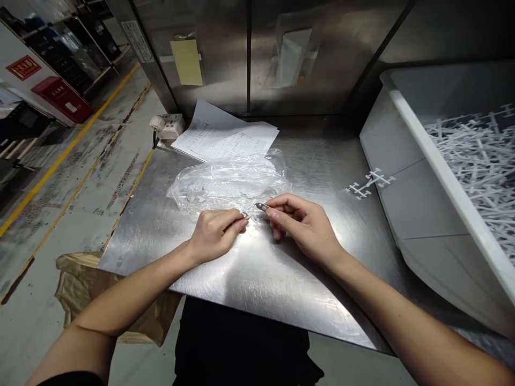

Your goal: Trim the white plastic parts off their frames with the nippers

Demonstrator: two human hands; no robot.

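Over the steel table (241, 279), my left hand (213, 233) is closed in a pinch on a small white plastic piece (254, 219). My right hand (303, 222) grips a small dark grey tool (261, 206) between thumb and fingers. Its tip points left, close to the white piece; whether they touch I cannot tell. Just behind both hands lies a crumpled clear plastic bag (225, 182) with small pale bits in it. To the right, a branched white plastic sprue (370, 183) rests on the table near a large bin.
The large grey bin (396, 155), full of white plastic sprues (478, 161), stands on the right. Printed sheets (225, 131) lie behind the bag, beside a white power socket (172, 126). A steel panel (217, 32) rises at the back. Brown paper (80, 284) hangs below the left edge.
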